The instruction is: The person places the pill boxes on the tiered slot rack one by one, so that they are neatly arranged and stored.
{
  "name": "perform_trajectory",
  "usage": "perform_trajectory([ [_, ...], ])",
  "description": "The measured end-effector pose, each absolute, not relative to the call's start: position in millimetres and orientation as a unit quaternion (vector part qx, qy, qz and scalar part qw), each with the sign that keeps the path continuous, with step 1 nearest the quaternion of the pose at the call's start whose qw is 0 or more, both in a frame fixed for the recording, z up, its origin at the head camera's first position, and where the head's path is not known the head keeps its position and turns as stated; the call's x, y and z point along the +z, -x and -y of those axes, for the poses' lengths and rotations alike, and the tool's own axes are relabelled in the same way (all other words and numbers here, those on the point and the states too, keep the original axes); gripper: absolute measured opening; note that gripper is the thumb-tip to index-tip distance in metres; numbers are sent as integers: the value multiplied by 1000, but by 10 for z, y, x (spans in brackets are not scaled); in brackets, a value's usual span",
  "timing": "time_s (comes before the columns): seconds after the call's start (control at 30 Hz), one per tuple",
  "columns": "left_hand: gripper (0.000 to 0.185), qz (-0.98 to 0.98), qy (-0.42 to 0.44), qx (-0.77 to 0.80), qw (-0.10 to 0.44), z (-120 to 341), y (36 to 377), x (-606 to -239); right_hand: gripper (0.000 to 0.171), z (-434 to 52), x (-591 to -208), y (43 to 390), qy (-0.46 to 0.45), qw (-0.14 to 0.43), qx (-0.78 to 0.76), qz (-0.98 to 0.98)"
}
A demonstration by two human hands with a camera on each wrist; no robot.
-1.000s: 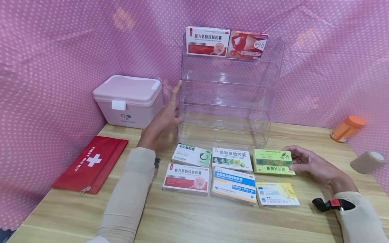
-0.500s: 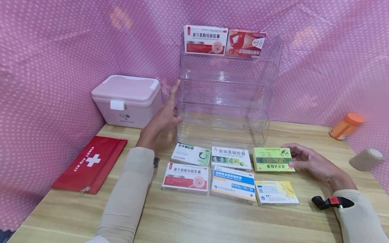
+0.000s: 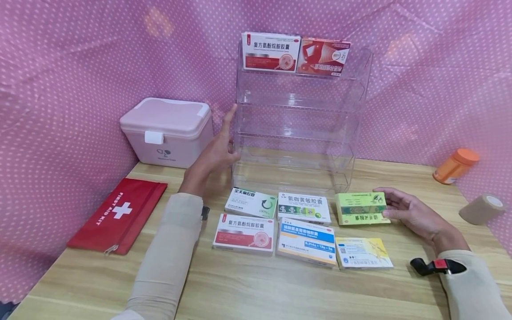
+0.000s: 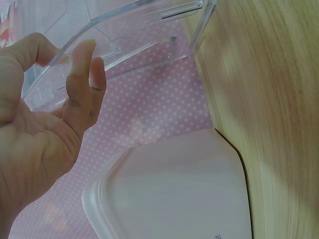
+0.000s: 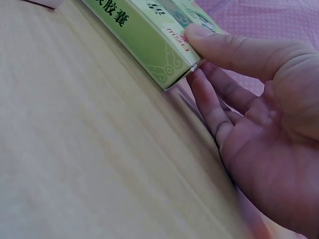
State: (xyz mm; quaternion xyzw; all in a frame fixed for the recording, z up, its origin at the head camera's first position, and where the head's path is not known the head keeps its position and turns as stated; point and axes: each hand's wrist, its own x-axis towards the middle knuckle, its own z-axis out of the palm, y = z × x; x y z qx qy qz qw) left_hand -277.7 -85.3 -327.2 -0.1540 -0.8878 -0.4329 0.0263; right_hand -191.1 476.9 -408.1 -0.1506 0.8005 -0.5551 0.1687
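- Left hand (image 3: 214, 153): its grip is wide, fingers straight and laid flat against the left wall of the clear shelf rack (image 3: 296, 129); the thumb meets the same wall lower down. It braces the rack and grasps nothing.
- Just left of that hand stands the pink storage box (image 3: 168, 131); nearer the person lies the red first-aid pouch (image 3: 116, 215).
- Between the two hands, five medicine boxes (image 3: 280, 222) lie flat on the bench (image 3: 260, 289) in front of the rack; two more stand on its top tier.
- Right hand (image 3: 412, 213): its grip is narrow, pinching the right end of the green box (image 3: 362, 208), thumb on the top edge and fingers under the end flap. That end looks tipped up off the bench.
- To do this lift well, I judge the fingers should slide further under, so the box rises level without nudging its neighbours.
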Motion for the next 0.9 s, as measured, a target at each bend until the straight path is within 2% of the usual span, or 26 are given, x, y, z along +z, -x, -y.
perform_trajectory([
  [0.4, 135, 883, 157, -441, 31, 878, 2784, -3270, 60, -4771, -4110, 1940, 133, 163, -589, -781],
  [0.9, 135, 883, 157, -441, 28, 857, 2784, -3284, 60, -4849, -4091, 1931, 183, 180, -632, -731],
])
